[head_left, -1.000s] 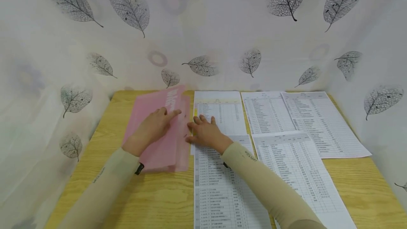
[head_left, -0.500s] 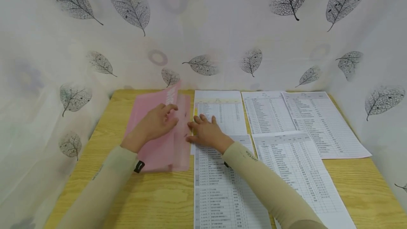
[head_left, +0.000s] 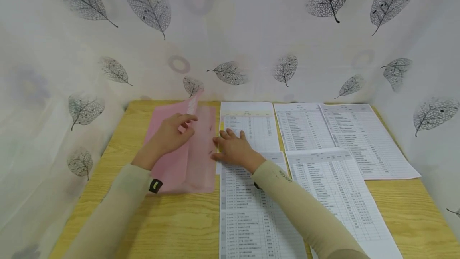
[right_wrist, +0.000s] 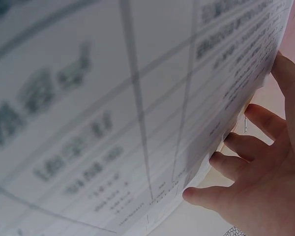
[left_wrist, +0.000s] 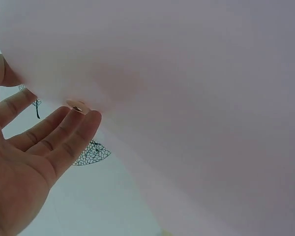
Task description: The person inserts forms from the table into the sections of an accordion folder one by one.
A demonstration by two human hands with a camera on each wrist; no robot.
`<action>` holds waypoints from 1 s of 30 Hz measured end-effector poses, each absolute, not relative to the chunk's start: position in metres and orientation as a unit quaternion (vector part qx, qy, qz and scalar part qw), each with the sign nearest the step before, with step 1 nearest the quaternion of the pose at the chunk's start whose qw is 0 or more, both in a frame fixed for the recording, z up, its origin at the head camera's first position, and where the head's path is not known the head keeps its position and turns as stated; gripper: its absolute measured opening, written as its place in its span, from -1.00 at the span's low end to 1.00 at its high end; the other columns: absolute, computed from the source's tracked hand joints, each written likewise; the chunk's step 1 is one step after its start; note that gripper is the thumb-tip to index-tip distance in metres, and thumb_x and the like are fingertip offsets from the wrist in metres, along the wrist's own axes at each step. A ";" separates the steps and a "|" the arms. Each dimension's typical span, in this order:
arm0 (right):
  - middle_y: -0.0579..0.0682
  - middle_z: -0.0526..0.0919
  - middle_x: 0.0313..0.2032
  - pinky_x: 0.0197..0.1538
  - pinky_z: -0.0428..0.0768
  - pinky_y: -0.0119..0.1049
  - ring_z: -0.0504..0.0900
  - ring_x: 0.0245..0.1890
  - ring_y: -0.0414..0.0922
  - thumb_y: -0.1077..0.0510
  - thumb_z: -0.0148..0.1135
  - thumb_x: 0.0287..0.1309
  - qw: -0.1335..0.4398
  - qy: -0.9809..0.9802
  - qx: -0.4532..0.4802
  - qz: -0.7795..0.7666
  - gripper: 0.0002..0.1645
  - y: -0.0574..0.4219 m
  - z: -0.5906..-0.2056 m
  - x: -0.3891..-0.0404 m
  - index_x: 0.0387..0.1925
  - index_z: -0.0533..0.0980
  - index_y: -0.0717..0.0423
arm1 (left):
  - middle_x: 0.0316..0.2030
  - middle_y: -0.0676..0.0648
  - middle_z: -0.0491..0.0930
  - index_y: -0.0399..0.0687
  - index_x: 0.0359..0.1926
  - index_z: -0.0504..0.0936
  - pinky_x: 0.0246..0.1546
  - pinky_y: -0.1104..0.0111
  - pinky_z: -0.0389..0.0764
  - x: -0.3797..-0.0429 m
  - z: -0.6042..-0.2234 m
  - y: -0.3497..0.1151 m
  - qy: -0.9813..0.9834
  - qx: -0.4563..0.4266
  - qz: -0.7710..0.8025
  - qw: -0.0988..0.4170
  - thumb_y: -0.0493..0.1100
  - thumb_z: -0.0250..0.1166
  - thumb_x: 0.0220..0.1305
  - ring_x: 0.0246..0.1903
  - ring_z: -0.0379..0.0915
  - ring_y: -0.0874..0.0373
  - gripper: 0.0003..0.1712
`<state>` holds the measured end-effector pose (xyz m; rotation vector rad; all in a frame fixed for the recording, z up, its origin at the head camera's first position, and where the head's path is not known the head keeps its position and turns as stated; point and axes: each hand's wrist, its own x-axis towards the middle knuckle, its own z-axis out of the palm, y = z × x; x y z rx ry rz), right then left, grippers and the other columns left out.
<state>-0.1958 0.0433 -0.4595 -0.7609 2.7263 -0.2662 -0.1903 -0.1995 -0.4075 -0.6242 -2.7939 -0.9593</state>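
A pink translucent plastic document folder lies on the left part of the table. My left hand holds the edge of its upper cover, which is raised and bent back to the left. In the left wrist view, the left hand's fingertips meet that edge beside a small round snap button. White lettering on the cover is partly hidden by the hand. My right hand rests with spread fingers on the left edge of a printed sheet, its fingertips close to the folder's right edge.
Another printed sheet overlaps the first toward the front. More sheets lie to the right: one at the front, one at the back and one at far right. A leaf-patterned cloth encloses the wooden table.
My left hand has drawn back to the left, peeling the folder's cover further and baring more of the layer beneath. The right hand stays in place.
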 end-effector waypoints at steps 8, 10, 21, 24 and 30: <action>0.05 0.14 0.65 0.57 0.02 0.43 0.06 0.67 0.14 -0.49 0.12 0.38 0.150 0.948 -0.265 -0.092 -0.10 0.046 -0.458 -0.196 0.58 0.30 -0.21 | -0.01 -0.32 0.72 -0.20 0.10 0.70 -0.12 -0.05 0.76 -0.191 -0.407 -0.203 -0.907 -0.197 -0.366 0.071 -0.31 0.24 0.31 -0.11 0.72 -0.15 -0.65; 0.05 0.14 0.65 0.57 0.01 0.43 0.06 0.67 0.14 -0.48 0.12 0.38 0.150 0.948 -0.263 -0.094 -0.10 0.047 -0.458 -0.196 0.58 0.30 -0.21 | 0.01 -0.32 0.73 -0.20 0.11 0.70 -0.08 -0.06 0.75 -0.191 -0.407 -0.205 -0.902 -0.183 -0.387 0.064 -0.32 0.26 0.32 -0.09 0.72 -0.15 -0.65; 0.05 0.12 0.65 0.58 0.00 0.43 0.04 0.67 0.14 -0.47 0.12 0.39 0.155 0.944 -0.271 -0.104 -0.11 0.051 -0.460 -0.200 0.59 0.30 -0.21 | 0.22 -0.25 0.64 -0.19 0.23 0.68 -0.17 0.55 0.67 -0.187 -0.401 -0.229 -0.859 -0.132 -0.494 0.024 -0.29 0.31 0.42 0.05 0.64 0.23 -0.61; 0.05 0.11 0.66 0.58 0.00 0.42 0.03 0.68 0.14 -0.48 0.11 0.39 0.159 0.943 -0.272 -0.105 -0.10 0.051 -0.460 -0.200 0.59 0.28 -0.21 | 0.23 -0.29 0.64 -0.24 0.24 0.66 -0.15 0.57 0.66 -0.185 -0.399 -0.231 -0.848 -0.139 -0.510 0.019 -0.30 0.30 0.42 0.02 0.62 0.36 -0.60; 0.05 0.10 0.66 0.59 -0.02 0.41 0.01 0.68 0.14 -0.48 0.11 0.39 0.161 0.943 -0.271 -0.110 -0.09 0.051 -0.461 -0.200 0.60 0.27 -0.20 | 0.24 -0.36 0.61 -0.27 0.27 0.64 -0.12 0.56 0.67 -0.185 -0.398 -0.231 -0.843 -0.142 -0.519 0.000 -0.28 0.30 0.44 -0.01 0.63 0.41 -0.58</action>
